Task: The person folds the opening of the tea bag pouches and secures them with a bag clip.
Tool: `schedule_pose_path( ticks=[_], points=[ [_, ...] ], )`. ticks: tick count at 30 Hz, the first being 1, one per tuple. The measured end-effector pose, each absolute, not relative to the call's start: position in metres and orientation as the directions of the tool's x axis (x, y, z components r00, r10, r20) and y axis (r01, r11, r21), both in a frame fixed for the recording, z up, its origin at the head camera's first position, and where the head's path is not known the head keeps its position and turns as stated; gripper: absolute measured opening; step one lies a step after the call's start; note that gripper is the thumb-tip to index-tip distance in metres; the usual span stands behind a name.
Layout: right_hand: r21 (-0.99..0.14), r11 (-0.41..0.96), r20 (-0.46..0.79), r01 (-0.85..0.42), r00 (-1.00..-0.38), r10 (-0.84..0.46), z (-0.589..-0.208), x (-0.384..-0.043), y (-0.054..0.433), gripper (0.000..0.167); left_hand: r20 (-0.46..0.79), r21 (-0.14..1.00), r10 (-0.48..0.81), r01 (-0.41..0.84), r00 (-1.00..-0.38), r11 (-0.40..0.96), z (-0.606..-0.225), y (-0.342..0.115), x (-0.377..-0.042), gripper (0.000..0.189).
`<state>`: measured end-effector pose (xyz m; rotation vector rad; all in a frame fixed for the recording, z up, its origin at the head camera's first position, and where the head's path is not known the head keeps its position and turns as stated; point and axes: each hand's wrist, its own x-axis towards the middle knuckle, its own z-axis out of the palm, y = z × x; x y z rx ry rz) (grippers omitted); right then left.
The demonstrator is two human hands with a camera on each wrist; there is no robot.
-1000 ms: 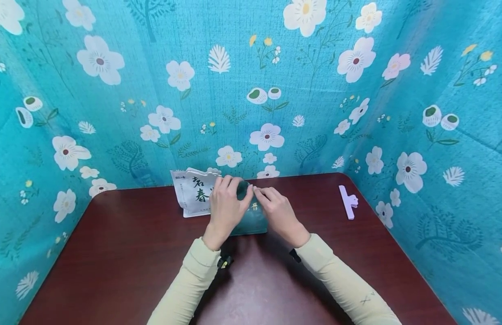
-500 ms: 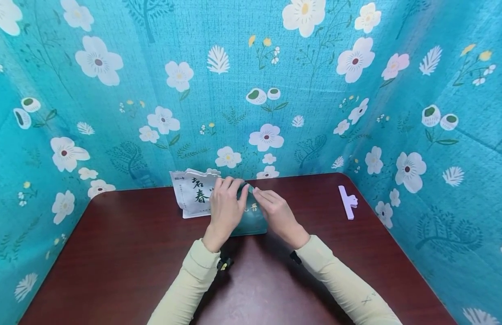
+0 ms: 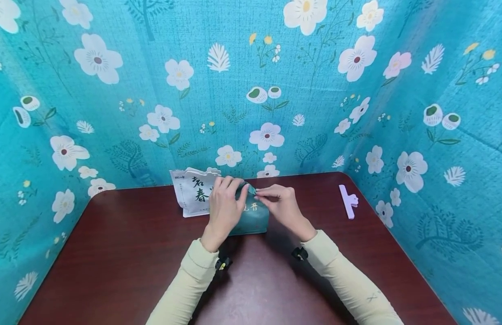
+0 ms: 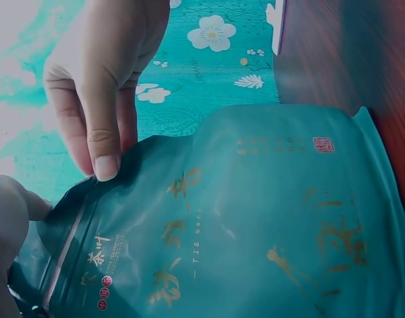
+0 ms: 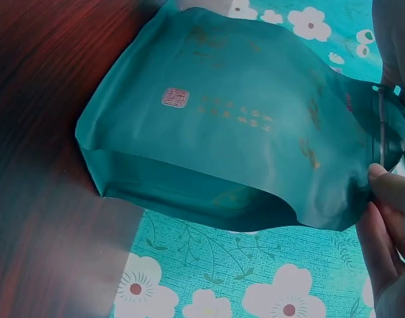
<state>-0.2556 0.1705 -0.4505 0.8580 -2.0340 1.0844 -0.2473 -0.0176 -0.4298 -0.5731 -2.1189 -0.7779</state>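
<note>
A green tea pouch (image 3: 251, 221) with gold lettering stands upright on the table, its base down. My left hand (image 3: 225, 203) grips its top edge on the left side, the thumb in front. My right hand (image 3: 282, 203) pinches the top right corner between thumb and fingers. In the left wrist view, a zip strip (image 4: 67, 248) crosses the pouch near its top, between the two hands. The right wrist view shows the folded side of the pouch (image 5: 189, 192) and my right fingertips (image 5: 388, 189) at the strip's end. Much of the top edge is hidden by my hands.
Behind my left hand a silver-white packet (image 3: 194, 198) with dark green characters leans at the back of the table. A lilac clip (image 3: 347, 202) lies at the right. The dark red wooden table (image 3: 125, 262) meets a blue flowered curtain (image 3: 230, 113).
The dark gap at the pouch's top has narrowed. My right hand has turned and its wrist has moved slightly right, still pinching the corner. My left hand has hardly moved.
</note>
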Motion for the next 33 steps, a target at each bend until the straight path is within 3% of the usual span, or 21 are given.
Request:
schedule_pose_path(
  ticks=[8,18,26,33],
  points=[
    [-0.630,0.334,0.682,-0.701,-0.705,-0.194,-0.451,-0.257,0.171,0.015,0.799,0.325,0.153,0.631,-0.582,0.704,-0.432,-0.020,-0.245,0.016],
    [-0.597,0.338,0.674,-0.727,-0.683,-0.280,-0.448,-0.257,0.175,0.011,0.809,0.323,0.148,0.640,-0.569,0.697,-0.432,-0.026,-0.245,0.015],
    [-0.726,0.336,0.529,-0.600,-0.800,-0.285,-0.441,-0.265,0.179,0.013,0.810,0.307,0.176,0.660,-0.559,0.686,-0.432,-0.027,-0.243,0.015],
    [-0.800,0.339,0.326,-0.496,-0.832,-0.449,-0.435,-0.279,0.187,0.020,0.805,0.305,0.184,0.661,-0.563,0.685,-0.432,-0.029,-0.243,0.014]
  ],
)
